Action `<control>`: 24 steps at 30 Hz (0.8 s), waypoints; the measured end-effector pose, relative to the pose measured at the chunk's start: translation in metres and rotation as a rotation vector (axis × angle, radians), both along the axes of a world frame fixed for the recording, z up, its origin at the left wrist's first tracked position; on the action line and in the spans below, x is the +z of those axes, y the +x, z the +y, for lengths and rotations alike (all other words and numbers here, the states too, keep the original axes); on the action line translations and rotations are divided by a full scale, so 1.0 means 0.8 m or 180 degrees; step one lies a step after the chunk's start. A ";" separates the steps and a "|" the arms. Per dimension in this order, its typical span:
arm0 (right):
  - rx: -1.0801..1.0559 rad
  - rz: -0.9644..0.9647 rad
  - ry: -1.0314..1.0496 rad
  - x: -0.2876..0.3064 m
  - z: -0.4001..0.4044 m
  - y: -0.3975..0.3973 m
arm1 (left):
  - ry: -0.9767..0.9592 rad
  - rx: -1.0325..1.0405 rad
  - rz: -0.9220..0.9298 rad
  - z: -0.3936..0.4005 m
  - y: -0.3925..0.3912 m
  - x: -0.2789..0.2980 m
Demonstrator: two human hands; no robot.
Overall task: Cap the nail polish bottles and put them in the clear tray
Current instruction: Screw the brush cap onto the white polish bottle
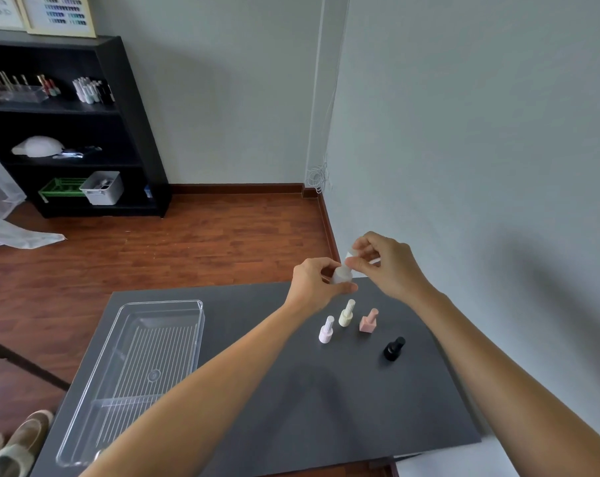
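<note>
The left hand [314,282] grips the white bottle [341,275] while the right hand [383,261] pinches its cap [349,254] at the bottle's one o'clock, both tilted along that line.

Pale grey walls [464,115], reddish wood floor [188,249], black shelf unit [126,108] with 3 shelves, perhaps more.

Even, soft daylight; wide-angle view, moderately sharp.
Faint diffuse shadows fall right of the arms onto the wall [498,166] and dark table [291,390]. Straight lines bow toward the edges; the shelf [126,132] looks slightly soft. No glare.
</note>
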State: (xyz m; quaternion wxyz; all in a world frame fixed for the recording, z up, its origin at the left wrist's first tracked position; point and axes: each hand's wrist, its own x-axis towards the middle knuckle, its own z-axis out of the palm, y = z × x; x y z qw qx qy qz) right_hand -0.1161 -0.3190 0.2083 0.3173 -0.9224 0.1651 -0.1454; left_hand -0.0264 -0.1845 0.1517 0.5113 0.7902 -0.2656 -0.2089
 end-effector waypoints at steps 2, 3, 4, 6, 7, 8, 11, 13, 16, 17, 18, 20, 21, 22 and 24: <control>0.0114 0.0018 0.0081 -0.004 -0.004 -0.004 | 0.0039 -0.0044 0.0008 -0.004 -0.001 -0.002; 0.0132 0.0015 0.0111 -0.006 -0.005 -0.005 | 0.0045 -0.0065 0.0010 -0.007 -0.002 -0.004; 0.0124 -0.0022 0.0173 -0.008 -0.005 -0.006 | 0.0051 -0.0078 0.0001 -0.009 -0.003 -0.006; 0.0010 -0.0105 0.0269 -0.016 -0.007 -0.007 | 0.0072 -0.0073 -0.0014 -0.015 -0.008 -0.012; -0.0067 -0.0126 0.0278 -0.021 -0.008 -0.007 | 0.0075 -0.0056 -0.0012 -0.018 -0.010 -0.017; -0.0143 -0.0149 0.0267 -0.027 -0.009 -0.007 | 0.0068 -0.0031 -0.0007 -0.021 -0.013 -0.023; -0.0357 -0.0169 0.0220 -0.049 -0.011 -0.009 | 0.0022 0.0085 0.0075 -0.029 -0.022 -0.041; -0.0449 -0.0202 0.0275 -0.067 -0.013 -0.014 | 0.0063 0.0103 0.0125 -0.034 -0.026 -0.055; -0.0494 -0.0196 0.0459 -0.093 -0.020 -0.024 | 0.0315 -0.0116 0.0048 -0.037 -0.030 -0.075; -0.0515 -0.0176 0.0553 -0.100 -0.024 -0.028 | 0.0450 -0.0246 -0.0034 -0.035 -0.029 -0.083; -0.0555 -0.0157 0.0642 -0.108 -0.029 -0.031 | 0.0637 -0.0370 -0.0132 -0.033 -0.029 -0.090; -0.0643 -0.0130 0.0720 -0.120 -0.040 -0.037 | 0.1104 -0.0510 -0.0296 -0.028 -0.028 -0.107; -0.0660 -0.0117 0.0721 -0.125 -0.044 -0.039 | 0.1306 -0.0528 -0.0346 -0.027 -0.028 -0.115; -0.0658 -0.0095 0.0722 -0.129 -0.048 -0.041 | 0.1449 -0.0518 -0.0367 -0.026 -0.027 -0.122; -0.0641 -0.0019 0.0740 -0.138 -0.053 -0.045 | 0.1574 -0.0440 -0.0363 -0.027 -0.027 -0.134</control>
